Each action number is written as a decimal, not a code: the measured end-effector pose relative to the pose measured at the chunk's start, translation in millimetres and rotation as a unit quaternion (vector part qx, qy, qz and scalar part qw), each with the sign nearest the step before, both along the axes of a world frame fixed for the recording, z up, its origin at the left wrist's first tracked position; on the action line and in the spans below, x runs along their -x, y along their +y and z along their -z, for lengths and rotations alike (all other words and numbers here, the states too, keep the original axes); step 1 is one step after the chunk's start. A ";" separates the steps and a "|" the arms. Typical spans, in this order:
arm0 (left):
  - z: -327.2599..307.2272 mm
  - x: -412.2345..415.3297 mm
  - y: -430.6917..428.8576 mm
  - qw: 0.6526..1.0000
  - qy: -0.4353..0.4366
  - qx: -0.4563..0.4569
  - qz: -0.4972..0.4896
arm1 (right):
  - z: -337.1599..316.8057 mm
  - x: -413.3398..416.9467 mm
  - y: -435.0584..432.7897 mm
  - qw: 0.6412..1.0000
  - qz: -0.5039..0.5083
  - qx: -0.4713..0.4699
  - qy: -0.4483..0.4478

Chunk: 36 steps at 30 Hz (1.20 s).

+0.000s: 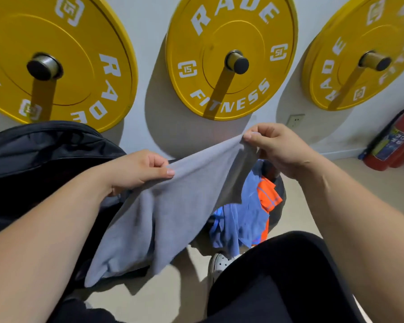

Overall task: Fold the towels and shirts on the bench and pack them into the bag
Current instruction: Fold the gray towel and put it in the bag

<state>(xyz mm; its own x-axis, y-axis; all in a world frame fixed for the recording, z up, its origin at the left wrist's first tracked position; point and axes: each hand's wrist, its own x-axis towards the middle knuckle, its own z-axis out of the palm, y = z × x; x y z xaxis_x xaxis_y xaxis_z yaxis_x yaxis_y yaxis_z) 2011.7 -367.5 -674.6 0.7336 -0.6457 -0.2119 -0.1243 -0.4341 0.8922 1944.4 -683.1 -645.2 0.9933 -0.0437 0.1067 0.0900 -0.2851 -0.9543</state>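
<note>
Grey towel (168, 206) hung stretched between your hands, just right of black bag (44, 155). Your left hand (138, 169) pinched one top corner; right hand (280, 148) pinched other, higher. Blue cloth (238, 220), orange shirt (267, 197) heaped behind.

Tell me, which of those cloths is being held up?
The grey cloth: the left hand and right hand each pinch its top edge. The blue cloth and orange cloth lie heaped beyond it, untouched.
</note>
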 end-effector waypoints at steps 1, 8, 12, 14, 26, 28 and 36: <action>6.3 1.7 3.5 1.000 0.000 -0.016 -0.001 | 5.8 -0.1 -4.2 1.000 0.021 -0.015 0.007; 57.2 3.6 5.2 0.995 0.057 0.048 -0.066 | 54.7 -3.6 -19.4 0.990 0.108 0.072 0.056; 70.2 5.8 -1.5 0.996 0.072 0.039 -0.041 | 71.3 0.5 -34.8 0.975 0.180 0.108 0.079; 73.0 5.2 -4.8 0.995 0.100 0.030 0.000 | 72.1 8.7 -43.3 0.974 0.152 0.105 0.130; 102.2 -54.5 -53.3 0.993 -0.024 -0.076 -0.086 | 82.2 -61.6 -73.6 0.931 0.186 0.224 0.222; 125.6 -66.6 -61.5 0.985 -0.046 -0.108 -0.129 | 106.6 -82.0 -73.0 0.905 0.209 0.306 0.211; 182.5 -140.7 -87.5 0.963 -0.105 -0.165 -0.185 | 177.4 -157.8 -79.3 0.911 0.267 -0.004 0.315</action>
<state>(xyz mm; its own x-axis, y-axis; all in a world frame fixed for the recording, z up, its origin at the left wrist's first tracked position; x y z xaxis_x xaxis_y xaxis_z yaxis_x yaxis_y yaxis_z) 2152.5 -455.0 -857.0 0.9498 -0.2542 -0.1824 -0.0692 -0.7394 0.6697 2102.2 -762.4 -822.6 0.6938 -0.5367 -0.4802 -0.6259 -0.1195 -0.7706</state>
